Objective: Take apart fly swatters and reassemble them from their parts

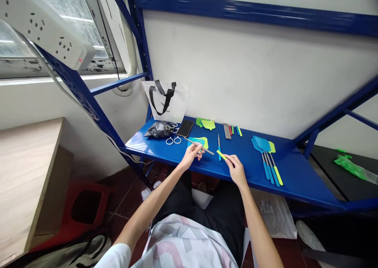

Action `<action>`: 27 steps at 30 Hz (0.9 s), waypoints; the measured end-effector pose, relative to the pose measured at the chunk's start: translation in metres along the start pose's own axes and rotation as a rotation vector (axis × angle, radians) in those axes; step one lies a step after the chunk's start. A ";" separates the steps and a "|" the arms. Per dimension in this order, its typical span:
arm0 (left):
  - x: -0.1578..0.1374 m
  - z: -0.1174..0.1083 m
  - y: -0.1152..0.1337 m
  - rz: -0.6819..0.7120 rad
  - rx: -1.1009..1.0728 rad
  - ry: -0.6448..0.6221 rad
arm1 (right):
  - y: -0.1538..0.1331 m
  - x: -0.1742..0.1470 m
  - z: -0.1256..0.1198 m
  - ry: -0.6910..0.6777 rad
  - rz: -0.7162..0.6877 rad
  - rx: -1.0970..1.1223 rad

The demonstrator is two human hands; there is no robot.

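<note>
My left hand (191,157) is closed on a thin metal rod (208,151), which slants down to the right. In my right hand (236,169) is a yellow-green handle sleeve (221,155), pinched by the fingers, its end pointing at the rod's lower end with a small gap between them. Beneath, on the blue table, a metal rod with a blue handle (219,154) lies between the two hands. Just behind my left hand are blue and yellow-green fly swatter heads (203,142), partly hidden by the hand and rod.
Fly swatters with handles (267,161) lie together at the right. Farther back are loose metal rods (227,131), coloured handle sleeves (236,131) and green swatter heads (208,124). At the left sit a phone (185,128), white rings (173,141), a black plastic bag (158,129) and a white tote (180,102).
</note>
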State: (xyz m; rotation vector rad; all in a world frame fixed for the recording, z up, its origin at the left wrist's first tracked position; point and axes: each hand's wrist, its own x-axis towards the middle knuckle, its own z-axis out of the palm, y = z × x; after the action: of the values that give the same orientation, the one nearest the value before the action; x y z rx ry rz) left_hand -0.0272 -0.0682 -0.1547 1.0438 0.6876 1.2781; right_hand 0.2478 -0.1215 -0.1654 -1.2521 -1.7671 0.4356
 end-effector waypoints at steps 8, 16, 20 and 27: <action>-0.004 0.001 0.002 -0.006 0.070 -0.073 | -0.007 0.002 0.001 -0.120 -0.032 0.053; -0.003 0.001 0.000 0.016 0.056 0.000 | -0.010 0.002 0.000 -0.117 0.011 0.032; -0.005 0.003 0.003 0.039 0.084 -0.015 | -0.010 0.001 0.001 -0.099 -0.032 0.019; -0.007 0.003 0.001 0.063 0.208 -0.156 | -0.010 -0.003 0.007 -0.081 -0.073 -0.051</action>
State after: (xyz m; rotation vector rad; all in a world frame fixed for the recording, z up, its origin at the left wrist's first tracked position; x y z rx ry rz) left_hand -0.0267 -0.0761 -0.1533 1.3301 0.6829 1.1822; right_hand 0.2366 -0.1269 -0.1630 -1.2158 -1.8974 0.4065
